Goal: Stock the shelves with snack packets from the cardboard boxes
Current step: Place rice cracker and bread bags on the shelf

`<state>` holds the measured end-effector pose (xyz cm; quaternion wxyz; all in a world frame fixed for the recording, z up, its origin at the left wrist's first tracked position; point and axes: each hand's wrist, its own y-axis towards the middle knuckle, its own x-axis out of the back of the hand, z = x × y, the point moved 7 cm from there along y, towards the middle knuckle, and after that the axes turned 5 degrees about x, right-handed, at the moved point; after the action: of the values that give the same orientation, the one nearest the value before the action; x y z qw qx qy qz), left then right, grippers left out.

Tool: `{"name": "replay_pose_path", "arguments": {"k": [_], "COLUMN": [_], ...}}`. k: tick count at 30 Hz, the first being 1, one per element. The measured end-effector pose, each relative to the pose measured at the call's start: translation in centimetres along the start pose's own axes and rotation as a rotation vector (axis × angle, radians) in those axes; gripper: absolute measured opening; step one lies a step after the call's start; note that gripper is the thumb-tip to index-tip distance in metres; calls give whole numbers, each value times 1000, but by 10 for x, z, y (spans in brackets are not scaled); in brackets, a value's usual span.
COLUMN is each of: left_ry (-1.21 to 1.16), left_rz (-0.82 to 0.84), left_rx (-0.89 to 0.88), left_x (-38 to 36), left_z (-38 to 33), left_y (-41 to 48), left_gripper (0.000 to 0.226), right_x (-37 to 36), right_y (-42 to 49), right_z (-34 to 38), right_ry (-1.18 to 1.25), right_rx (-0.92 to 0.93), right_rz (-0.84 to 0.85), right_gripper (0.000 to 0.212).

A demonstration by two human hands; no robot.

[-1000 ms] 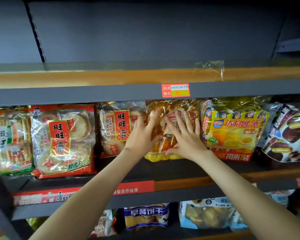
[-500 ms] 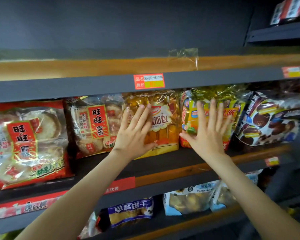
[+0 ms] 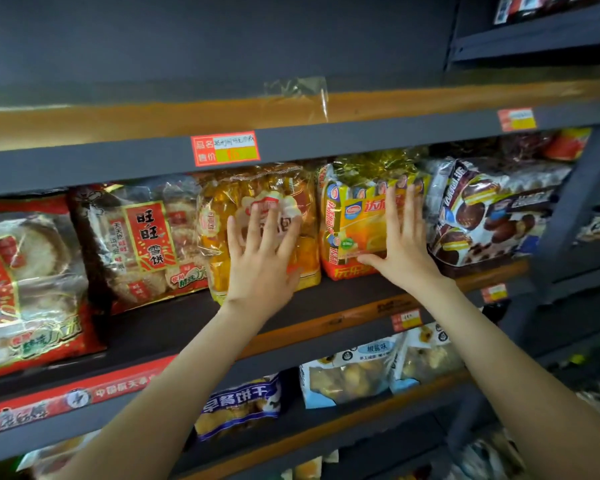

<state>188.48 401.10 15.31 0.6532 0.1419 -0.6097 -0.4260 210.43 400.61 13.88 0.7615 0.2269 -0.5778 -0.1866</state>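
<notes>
On the middle shelf [image 3: 174, 323] stands a row of snack packets. My left hand [image 3: 262, 261] lies flat, fingers straight, against the front of a golden bread packet [image 3: 222, 216]. My right hand [image 3: 400, 244] presses flat on the yellow cake packet [image 3: 354, 220] beside it. Left of these stand a clear rice-cracker packet with a red label [image 3: 142, 237] and a larger red one [image 3: 25, 285]. A dark chocolate-pie packet [image 3: 492, 213] stands at the right. No cardboard box is in view.
The upper shelf [image 3: 118, 123] holds only a scrap of clear film [image 3: 297, 93]. Blue biscuit packets [image 3: 239, 400] and pale blue bags [image 3: 361, 372] sit on the shelf below. A dark upright post [image 3: 575, 209] bounds the shelf on the right.
My right hand moved off the golden bread packet to the yellow cake packet on its right. My left hand slid right across the bread packet's front. The view shifted right.
</notes>
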Motion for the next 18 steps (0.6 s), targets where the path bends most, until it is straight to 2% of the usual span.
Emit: {"name": "replay_pose_path", "arguments": {"k": [4, 7, 10, 13, 16, 18], "left_ry": [-377, -687, -883, -948, -876, -759], "left_rz": [-110, -28, 224, 540, 949, 1155], "left_rx": [-42, -162, -236, -279, -301, -335], "left_x": [34, 33, -1, -55, -121, -172], "left_z": [-77, -158, -241, -317, -386, -423], "left_y": [-27, -66, -114, -170, -244, -305], "left_gripper": [55, 44, 41, 37, 46, 50], "right_x": [19, 24, 2, -34, -77, -113], "right_y": [-54, -125, -209, -303, -410, -482], "right_z": [5, -23, -76, -144, -208, -244], "right_ry": [49, 169, 266, 248, 286, 264], "right_rx": [127, 91, -60, -325, -621, -798], "right_rz": [-173, -253, -161, 22, 127, 184], "right_gripper": [89, 62, 50, 45, 46, 46]}}
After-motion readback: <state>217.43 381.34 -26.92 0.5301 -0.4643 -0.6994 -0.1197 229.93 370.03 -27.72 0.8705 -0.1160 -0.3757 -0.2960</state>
